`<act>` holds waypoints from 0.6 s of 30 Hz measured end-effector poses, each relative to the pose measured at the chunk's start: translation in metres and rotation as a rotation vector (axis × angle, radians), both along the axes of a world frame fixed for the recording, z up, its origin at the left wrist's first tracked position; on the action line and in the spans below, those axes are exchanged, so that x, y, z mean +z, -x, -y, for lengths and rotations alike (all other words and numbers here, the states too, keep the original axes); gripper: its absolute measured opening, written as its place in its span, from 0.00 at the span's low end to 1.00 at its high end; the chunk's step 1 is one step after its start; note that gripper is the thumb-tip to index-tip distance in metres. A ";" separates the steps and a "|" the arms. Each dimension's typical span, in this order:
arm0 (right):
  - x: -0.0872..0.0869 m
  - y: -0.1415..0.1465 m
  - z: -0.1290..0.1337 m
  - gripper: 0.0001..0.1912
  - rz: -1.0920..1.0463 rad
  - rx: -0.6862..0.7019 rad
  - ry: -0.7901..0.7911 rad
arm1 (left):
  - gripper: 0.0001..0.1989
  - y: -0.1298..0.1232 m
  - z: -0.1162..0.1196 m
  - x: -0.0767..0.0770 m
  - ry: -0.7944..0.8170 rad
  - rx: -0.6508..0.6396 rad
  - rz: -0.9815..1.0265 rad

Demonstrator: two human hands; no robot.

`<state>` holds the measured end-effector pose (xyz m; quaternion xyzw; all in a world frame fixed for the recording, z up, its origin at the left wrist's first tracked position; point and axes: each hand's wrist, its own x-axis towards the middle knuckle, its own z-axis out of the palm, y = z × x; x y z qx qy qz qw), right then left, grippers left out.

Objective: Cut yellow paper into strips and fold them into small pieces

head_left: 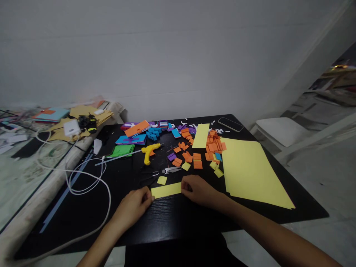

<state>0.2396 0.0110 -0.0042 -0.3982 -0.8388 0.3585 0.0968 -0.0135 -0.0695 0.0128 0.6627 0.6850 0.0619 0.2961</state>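
A yellow paper strip (166, 190) stretches between my two hands just above or on the black table. My left hand (137, 204) pinches its left end, and the fingers of my right hand (196, 189) close on the right end. Beyond the strip lie a small yellow paper square (162, 180), a pair of scissors (171, 170) and dark-handled pliers (151, 174). Small folded orange paper pieces (197, 161) are scattered farther back. A longer yellow strip (200, 135) rests near the orange pile.
Large yellow sheets (250, 170) cover the right side of the table. A yellow glue gun (148, 151) lies left of centre, near green paper (122, 150). A white cable (108, 196) loops across the left side. A phone (230, 124) lies at the back right.
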 end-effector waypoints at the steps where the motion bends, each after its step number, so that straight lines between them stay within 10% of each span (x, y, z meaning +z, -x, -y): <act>1: 0.000 0.000 0.000 0.04 0.003 0.000 0.000 | 0.11 0.003 0.001 0.001 0.007 0.003 0.008; 18: -0.005 0.007 0.009 0.17 -0.071 0.089 -0.178 | 0.14 0.004 -0.008 0.001 -0.336 0.004 0.363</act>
